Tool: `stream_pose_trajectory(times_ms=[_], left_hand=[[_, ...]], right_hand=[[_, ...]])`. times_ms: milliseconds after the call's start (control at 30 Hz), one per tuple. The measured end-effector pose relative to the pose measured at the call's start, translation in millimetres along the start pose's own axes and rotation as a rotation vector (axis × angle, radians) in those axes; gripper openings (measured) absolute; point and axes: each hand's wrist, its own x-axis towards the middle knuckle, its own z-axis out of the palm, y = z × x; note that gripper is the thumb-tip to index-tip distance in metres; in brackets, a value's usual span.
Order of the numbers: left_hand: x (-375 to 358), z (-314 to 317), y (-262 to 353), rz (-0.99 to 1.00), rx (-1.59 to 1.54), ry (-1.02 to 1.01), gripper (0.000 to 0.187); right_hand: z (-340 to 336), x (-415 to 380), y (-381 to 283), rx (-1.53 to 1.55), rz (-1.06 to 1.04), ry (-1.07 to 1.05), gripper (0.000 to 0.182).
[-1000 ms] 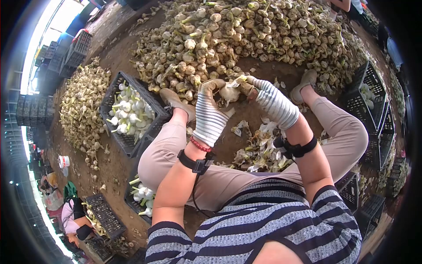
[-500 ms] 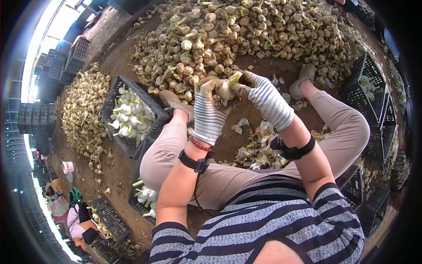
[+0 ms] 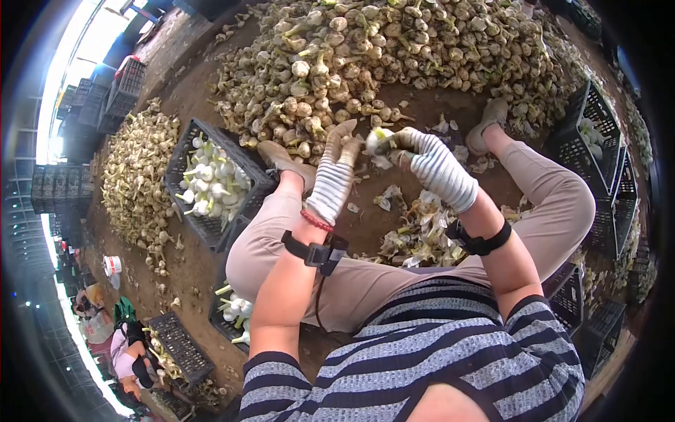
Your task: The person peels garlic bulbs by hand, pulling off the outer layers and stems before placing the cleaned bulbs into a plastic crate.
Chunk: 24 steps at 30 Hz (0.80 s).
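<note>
A garlic bulb [image 3: 374, 143] with a short pale-green stem is gripped in my right hand [image 3: 436, 165], which wears a striped, soiled glove. White skin hangs just under the bulb. My left hand [image 3: 334, 172], in a matching glove, is beside it on the left with its fingers stretched out and nothing visible in them. Between my legs lies a heap of peeled garlic skins [image 3: 422, 228]. Ahead of both hands spreads a large pile of unpeeled garlic [image 3: 316, 91].
A black crate [image 3: 246, 179] of white garlic stands at my left, and another crate [image 3: 223, 327] is by my left thigh. More crates [image 3: 598, 141] stand at the right. A second garlic pile [image 3: 140, 190] and a seated person [image 3: 126, 352] are farther left.
Both hands were at the bulb before; now my left hand has come away with its fingers straightened. The bulb stays in my right hand and shows whiter, with loose skin below.
</note>
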Motion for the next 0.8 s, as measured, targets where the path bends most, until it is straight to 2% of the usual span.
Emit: stream_pose_trajectory(times_ms=[67,100,133,200,233,267,333,367,400,467,500,567,600,633,667,733,800], left_hand=[[-0.9,0.3,-5.0,-0.036,-0.197,-0.141,0.030],[0.1,-3.2,-11.5,-0.094,-0.265,-0.205,0.026],[3.1,-6.5,-17.1,-0.096,-0.263,-0.206,0.026],[9.3,-10.9,-25.4,0.026,-0.133,-0.086,0.024],[-0.6,-5.1,-7.2,-0.100,-0.302,-0.026,0.022],[-4.8,-5.4,6.3,-0.108,-0.283,0.037,0.030],[0.8,-19.9,6.6,-0.091,-0.035,0.125,0.041],[-0.6,-19.1,14.3,-0.012,0.234,0.205,0.045],[7.1,-34.2,-6.3,0.174,0.503,0.220,0.051],[6.9,-36.1,-7.6,0.077,0.416,0.250,0.050],[8.1,-35.1,-6.3,0.051,0.382,0.270,0.043],[2.2,-22.4,14.7,-0.005,0.308,0.280,0.039],[1.8,-17.8,20.1,-0.056,0.234,0.294,0.035],[6.4,-20.5,13.2,0.008,0.142,0.275,0.029],[6.7,-18.3,13.7,0.065,0.186,0.287,0.026],[7.1,-18.2,15.4,0.045,0.230,0.271,0.024],[5.9,-9.2,20.6,-0.030,0.201,0.299,0.024]], right_hand=[[6.8,4.3,23.0,-0.088,-0.228,0.053,0.029],[6.5,1.4,17.6,-0.210,-0.301,0.013,0.027],[6.3,0.8,19.4,-0.208,-0.301,0.014,0.027],[2.7,-1.4,25.4,-0.122,-0.226,-0.033,0.027],[-10.3,-5.4,28.0,0.059,-0.063,-0.124,0.029],[-33.1,-2.0,32.2,-0.008,-0.093,-0.271,0.038],[-73.4,6.5,76.7,0.171,0.394,-0.108,0.037],[-91.7,8.5,104.0,-0.603,0.478,-0.005,0.041],[-107.2,11.3,130.4,-1.381,0.519,0.095,0.048],[-130.4,20.8,166.3,-1.244,0.451,0.126,0.038],[-131.9,25.5,166.8,-1.249,0.456,0.122,0.038],[-129.5,35.6,166.7,-1.047,0.371,0.145,0.040],[-135.4,42.1,171.0,-1.047,0.377,0.150,0.040],[-141.9,50.8,176.8,-1.058,0.418,0.185,0.041],[-148.7,59.5,182.2,-1.070,0.459,0.220,0.041],[-169.8,72.1,197.0,-1.060,0.524,0.250,0.041],[-193.2,85.6,204.6,-1.047,0.637,0.397,0.040]])
